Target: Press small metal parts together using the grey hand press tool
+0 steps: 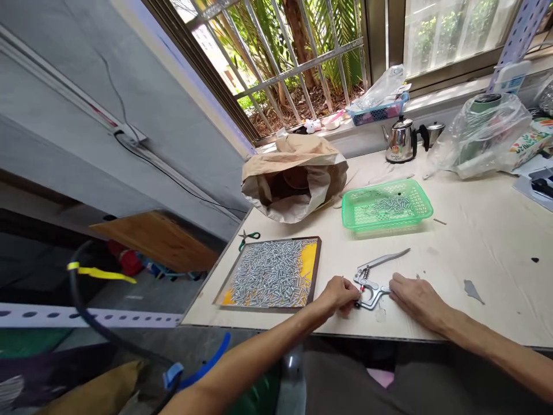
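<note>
A: Entry, head view. Where were the hands?

B: Both at the near edge of the desk [475, 242]. Left hand [341, 295] and right hand [417, 297] lay either side of the metal snap pliers [372, 282], which rested flat on the desk between them.

A: Grip state, left?

B: Left grip was narrow, fingertips pinched together at the jaw end of the pliers. Whether a small part sat between the fingertips, I could not tell; too small to resolve.

A: Right?

B: Right grip was loose and fairly flat, palm down, fingertips touching the lower handle of the pliers. The upper handle angled up and away to the right, free of both hands.

A: Surroundings?

B: Left of the hands, a dark-framed tray [315, 271] with a yellow floor, mostly covered by a heap of small silver metal pieces [268, 271]. Small green-handled scissors [248, 237] lay just beyond the tray's far left corner. Farther back, a green plastic basket [421, 203] held a thin scatter of the same kind of pieces. Beside it stood an open brown paper sack [294, 167]. A steel kettle [401, 141] stood near the window ledge, with a clear plastic bag [484, 135] over a container to its right.
</note>
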Demonstrator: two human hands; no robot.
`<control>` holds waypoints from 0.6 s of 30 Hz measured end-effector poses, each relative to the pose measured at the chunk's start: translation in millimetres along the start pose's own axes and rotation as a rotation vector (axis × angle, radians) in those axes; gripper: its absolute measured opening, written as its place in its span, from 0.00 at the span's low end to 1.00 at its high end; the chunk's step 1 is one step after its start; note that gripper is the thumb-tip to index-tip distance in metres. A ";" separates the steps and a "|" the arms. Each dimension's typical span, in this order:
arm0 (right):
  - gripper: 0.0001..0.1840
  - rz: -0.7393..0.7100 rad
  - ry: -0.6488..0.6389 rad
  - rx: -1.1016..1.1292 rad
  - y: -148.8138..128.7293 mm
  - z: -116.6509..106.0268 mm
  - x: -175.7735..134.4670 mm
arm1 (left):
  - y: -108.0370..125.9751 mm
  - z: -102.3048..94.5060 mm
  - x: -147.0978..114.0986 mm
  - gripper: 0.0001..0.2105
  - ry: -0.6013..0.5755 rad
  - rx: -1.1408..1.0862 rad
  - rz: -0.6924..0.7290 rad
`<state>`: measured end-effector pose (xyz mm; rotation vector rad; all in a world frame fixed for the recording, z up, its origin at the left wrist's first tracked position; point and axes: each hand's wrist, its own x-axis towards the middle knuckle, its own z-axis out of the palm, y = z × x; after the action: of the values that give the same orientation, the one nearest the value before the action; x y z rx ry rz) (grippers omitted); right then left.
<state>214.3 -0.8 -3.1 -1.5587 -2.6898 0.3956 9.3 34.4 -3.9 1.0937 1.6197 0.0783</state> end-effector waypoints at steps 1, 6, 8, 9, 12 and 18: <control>0.09 -0.002 0.002 -0.001 0.1 0.0 0.3 | 1.6 -1.2 0.6 0.03 -0.027 0.015 -0.017; 0.08 -0.026 -0.008 -0.029 -0.2 -0.5 1.3 | 9.6 -5.0 0.3 0.05 -0.123 0.049 -0.073; 0.07 -0.027 -0.030 -0.038 0.8 -2.3 1.5 | 10.0 -4.9 -0.8 0.06 -0.131 0.031 -0.095; 0.05 -0.032 -0.030 -0.037 2.3 -3.7 1.9 | 9.4 -4.6 -1.4 0.06 -0.134 0.018 -0.100; 0.15 -0.047 0.042 -0.033 11.5 -7.9 6.1 | 5.6 -3.6 -2.9 0.07 -0.138 -0.004 -0.089; 0.46 -0.052 0.072 -0.048 28.0 -13.1 21.7 | 3.9 -2.0 -2.0 0.08 -0.129 0.009 -0.085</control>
<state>228.9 33.9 0.8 -1.4809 -2.6984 0.2702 9.9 36.2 0.6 1.0149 1.5495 -0.0545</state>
